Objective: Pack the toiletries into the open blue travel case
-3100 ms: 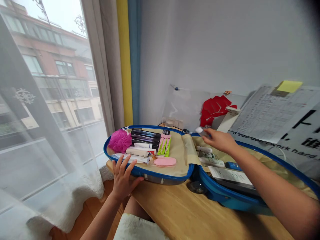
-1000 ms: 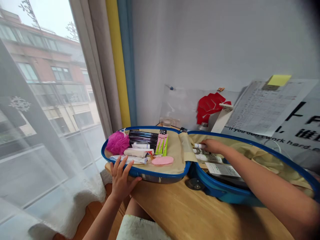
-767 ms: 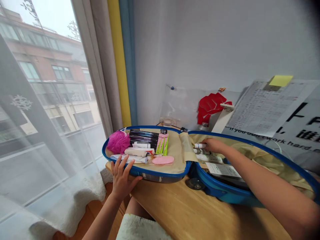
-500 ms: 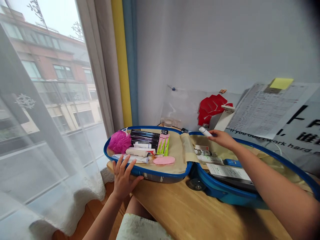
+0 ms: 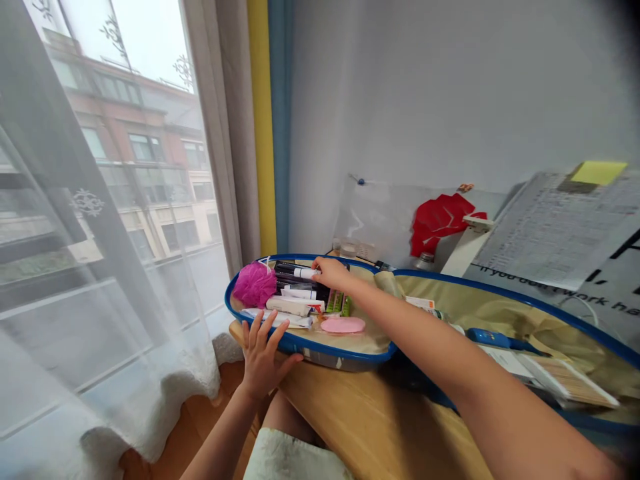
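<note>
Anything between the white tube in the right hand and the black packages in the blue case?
Nothing visible. The white cylindrical tube held in the right hand sits directly over the slim black packages inside the blue-rimmed case; whether it touches them is unclear.

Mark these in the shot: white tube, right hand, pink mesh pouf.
white tube (image 5: 306, 272): head view, on its white body.
right hand (image 5: 333, 272): head view, on the back of the hand.
pink mesh pouf (image 5: 254, 285): head view, on its middle.
</note>
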`<act>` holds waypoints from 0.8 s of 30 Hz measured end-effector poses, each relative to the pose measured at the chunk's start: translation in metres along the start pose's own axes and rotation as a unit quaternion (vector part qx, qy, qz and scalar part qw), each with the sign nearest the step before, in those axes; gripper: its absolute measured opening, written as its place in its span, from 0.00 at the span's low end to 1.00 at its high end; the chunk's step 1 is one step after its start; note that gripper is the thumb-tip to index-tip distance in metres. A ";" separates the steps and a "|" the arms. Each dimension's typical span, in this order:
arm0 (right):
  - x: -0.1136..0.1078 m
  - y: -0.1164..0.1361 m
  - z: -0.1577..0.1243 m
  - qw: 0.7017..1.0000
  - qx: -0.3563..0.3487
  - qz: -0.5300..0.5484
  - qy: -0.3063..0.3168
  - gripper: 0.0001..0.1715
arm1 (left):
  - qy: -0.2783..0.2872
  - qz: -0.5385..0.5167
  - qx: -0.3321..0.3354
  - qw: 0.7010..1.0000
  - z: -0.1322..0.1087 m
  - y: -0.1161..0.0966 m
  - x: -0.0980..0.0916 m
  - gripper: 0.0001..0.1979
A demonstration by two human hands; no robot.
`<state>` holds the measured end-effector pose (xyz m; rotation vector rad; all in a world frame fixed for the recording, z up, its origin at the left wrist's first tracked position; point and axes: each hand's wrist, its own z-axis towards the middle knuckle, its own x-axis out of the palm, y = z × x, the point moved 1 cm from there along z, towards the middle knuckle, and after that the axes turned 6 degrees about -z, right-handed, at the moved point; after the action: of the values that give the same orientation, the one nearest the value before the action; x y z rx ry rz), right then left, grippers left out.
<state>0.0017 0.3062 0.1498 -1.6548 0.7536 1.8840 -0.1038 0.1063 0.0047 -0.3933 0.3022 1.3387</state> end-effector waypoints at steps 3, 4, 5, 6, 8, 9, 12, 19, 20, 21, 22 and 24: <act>0.014 0.012 0.015 1.000 -0.008 -0.024 0.019 0.20 | 0.001 0.005 -0.002 1.000 -0.001 0.000 0.001 0.28; 0.017 0.013 0.018 0.999 -0.010 -0.029 0.025 0.20 | 0.003 0.006 -0.004 1.000 -0.001 0.000 0.001 0.28; 0.020 0.015 0.021 0.999 -0.013 -0.033 0.029 0.20 | 0.006 0.007 -0.006 1.000 -0.001 0.000 0.002 0.28; 0.023 0.015 0.022 0.999 -0.015 -0.036 0.033 0.20 | 0.007 0.008 -0.007 1.000 -0.002 0.000 0.002 0.28; 0.026 0.016 0.024 0.998 -0.019 -0.038 0.039 0.20 | 0.007 0.008 -0.004 1.000 -0.002 0.001 0.002 0.28; 0.027 0.016 0.024 0.998 -0.021 -0.038 0.041 0.20 | 0.005 0.008 -0.001 1.000 -0.002 0.001 0.002 0.28; 0.027 0.014 0.023 0.998 -0.027 -0.031 0.047 0.19 | 0.001 0.007 0.008 1.000 -0.001 0.001 0.001 0.28; 0.006 -0.006 0.006 0.997 -0.052 0.032 0.046 0.17 | 0.003 0.005 -0.002 1.000 0.000 -0.001 0.000 0.28; -0.001 -0.013 -0.001 0.997 -0.051 0.044 0.043 0.16 | 0.003 0.003 -0.002 1.000 0.000 -0.001 0.000 0.28; -0.008 -0.022 -0.008 0.997 -0.048 0.056 0.039 0.14 | 0.003 0.001 -0.002 1.000 0.000 0.000 0.000 0.28; -0.017 -0.032 -0.018 0.996 -0.041 0.067 0.033 0.14 | 0.002 -0.001 -0.002 1.000 0.000 0.000 0.000 0.28; -0.035 -0.057 -0.042 0.996 -0.020 0.087 0.017 0.15 | 0.001 -0.005 0.000 1.000 0.000 0.001 0.000 0.28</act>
<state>0.0752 0.3165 0.1766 -1.6989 0.9043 2.0052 -0.1046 0.1061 0.0043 -0.3959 0.3019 1.3287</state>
